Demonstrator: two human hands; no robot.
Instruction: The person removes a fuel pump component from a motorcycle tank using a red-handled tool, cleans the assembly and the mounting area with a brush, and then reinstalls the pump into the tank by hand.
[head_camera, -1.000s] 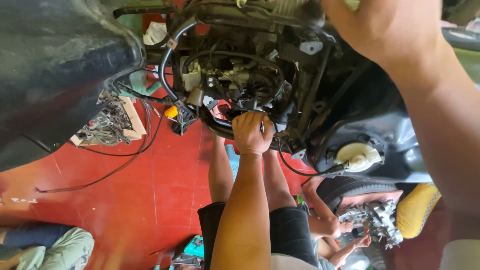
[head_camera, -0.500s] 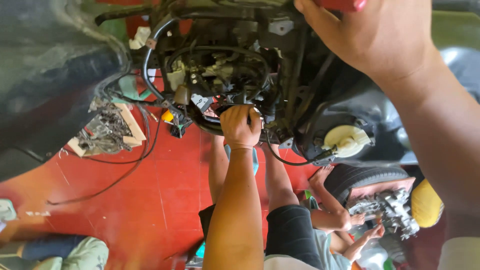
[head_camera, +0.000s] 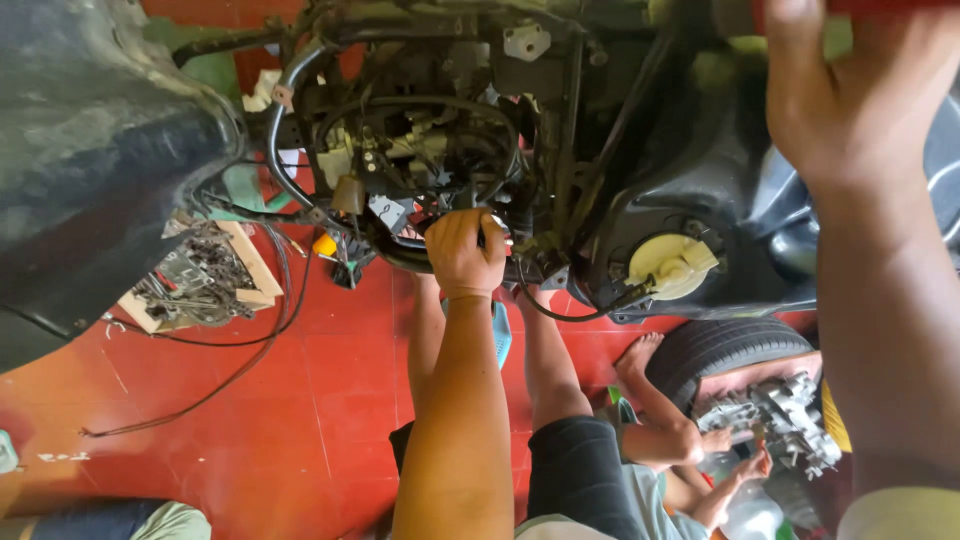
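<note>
While our right hand (head_camera: 860, 100) is closing on a red bar above the stripped black motorcycle frame (head_camera: 560, 150) to steady us, our left hand (head_camera: 465, 250) is clenching a dark tube at its lower edge.

You have one small white label (head_camera: 387, 212) hanging in the wiring inside the scooter frame (head_camera: 290, 110), just beside your left hand (head_camera: 465, 250). No packages, signs or screens are visible.

I count two of my bare hands: left hand (head_camera: 465, 250) and right hand (head_camera: 850, 95). Beyond my left fingers (head_camera: 470, 222): one round yellow plastic cap (head_camera: 672, 264), one black rubber tyre (head_camera: 725, 345), one wooden parts tray (head_camera: 200, 280).
</note>
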